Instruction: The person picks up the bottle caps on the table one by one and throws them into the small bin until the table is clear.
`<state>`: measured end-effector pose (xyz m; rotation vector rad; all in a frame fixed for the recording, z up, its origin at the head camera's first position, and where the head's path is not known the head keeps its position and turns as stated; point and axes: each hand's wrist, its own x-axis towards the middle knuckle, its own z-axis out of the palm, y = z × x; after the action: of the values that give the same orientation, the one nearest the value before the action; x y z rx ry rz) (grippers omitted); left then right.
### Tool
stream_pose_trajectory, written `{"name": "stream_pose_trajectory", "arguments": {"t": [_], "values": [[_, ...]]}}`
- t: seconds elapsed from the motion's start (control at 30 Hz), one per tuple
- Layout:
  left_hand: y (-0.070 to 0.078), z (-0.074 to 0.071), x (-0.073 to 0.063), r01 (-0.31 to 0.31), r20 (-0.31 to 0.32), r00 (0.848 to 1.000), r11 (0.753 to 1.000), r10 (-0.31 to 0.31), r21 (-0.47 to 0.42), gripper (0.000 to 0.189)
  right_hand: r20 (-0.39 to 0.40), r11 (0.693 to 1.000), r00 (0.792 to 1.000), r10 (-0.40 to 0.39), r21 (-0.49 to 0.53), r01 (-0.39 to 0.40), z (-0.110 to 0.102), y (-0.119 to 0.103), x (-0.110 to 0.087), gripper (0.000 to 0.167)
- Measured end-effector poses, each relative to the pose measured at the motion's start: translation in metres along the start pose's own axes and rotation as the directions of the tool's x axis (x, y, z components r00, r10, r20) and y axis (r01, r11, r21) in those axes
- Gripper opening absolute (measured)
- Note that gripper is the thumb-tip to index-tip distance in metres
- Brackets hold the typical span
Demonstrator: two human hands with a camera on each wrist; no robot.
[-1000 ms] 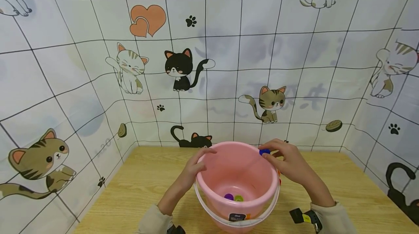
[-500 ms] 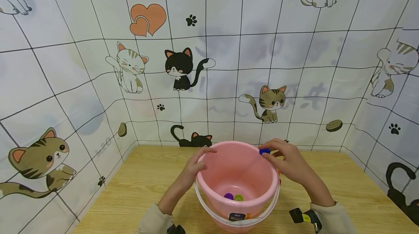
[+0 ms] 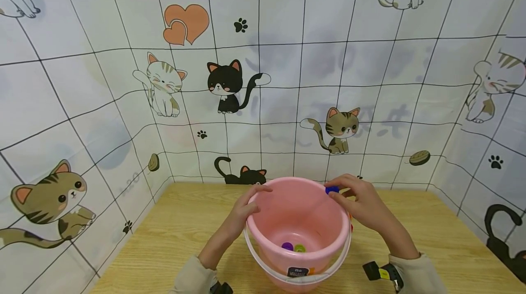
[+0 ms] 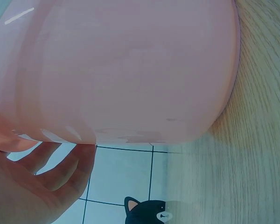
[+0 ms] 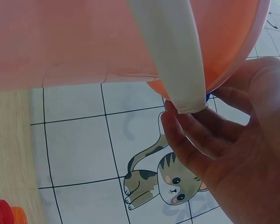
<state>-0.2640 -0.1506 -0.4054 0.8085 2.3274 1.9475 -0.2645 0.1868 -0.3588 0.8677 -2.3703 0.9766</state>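
Note:
A pink bucket point(image 3: 297, 264) stands on the table with its white handle point(image 3: 302, 280) hanging down at the near side. My left hand point(image 3: 238, 216) grips the left rim, thumb inside; in the left wrist view its fingers point(image 4: 79, 175) bend against the bucket's outer wall. At the right rim, my right hand point(image 3: 359, 200) pinches a small blue bottle cap point(image 3: 332, 190) between thumb and fingers, mostly hidden by the rim in the right wrist view. Inside, a purple cap point(image 3: 287, 246) and a green cap point(image 3: 300, 249) lie on the bottom.
Beyond the bucket's right side are a red cap point(image 5: 1, 212) and an orange cap point(image 5: 19, 215), mostly hidden in the head view. The wood-grain table point(image 3: 185, 239) meets a cat-print tile-pattern cloth point(image 3: 283, 65) at the back and both sides.

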Motion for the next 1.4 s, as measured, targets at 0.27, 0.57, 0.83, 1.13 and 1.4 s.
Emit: {"name": "stream_pose_trajectory", "arguments": {"t": [0.27, 0.57, 0.83, 1.13, 1.4], "values": [[-0.0004, -0.0003, 0.0, -0.005, -0.003, 1.0, 1.0, 0.005, 0.006, 0.055, 0.008, 1.0, 1.0, 0.017, 0.014, -0.017, 0.0017, -0.0005, 0.0004, 0.018], [-0.0029, -0.0011, 0.0014, -0.016, 0.008, 1.0, 1.0, 0.016, 0.001, 0.054, 0.006, 1.0, 1.0, 0.017, 0.0, -0.017, 0.0011, 0.001, 0.0007, 0.019], [-0.001, -0.0003, 0.0009, -0.001, 0.001, 1.0, 1.0, 0.001, 0.0, 0.054, 0.015, 1.0, 0.999, 0.028, 0.001, -0.028, 0.0006, 0.0003, 0.0005, 0.019], [-0.0021, -0.0003, -0.0003, -0.011, 0.005, 1.0, 1.0, 0.011, 0.01, 0.054, 0.011, 1.0, 1.0, 0.02, -0.002, -0.02, 0.0007, -0.0012, -0.0005, 0.018], [-0.0013, -0.0001, 0.0001, -0.004, 0.003, 1.0, 1.0, 0.004, 0.015, 0.055, -0.013, 1.0, 1.0, -0.018, -0.019, 0.018, -0.0005, -0.0035, 0.0001, 0.019]]}}
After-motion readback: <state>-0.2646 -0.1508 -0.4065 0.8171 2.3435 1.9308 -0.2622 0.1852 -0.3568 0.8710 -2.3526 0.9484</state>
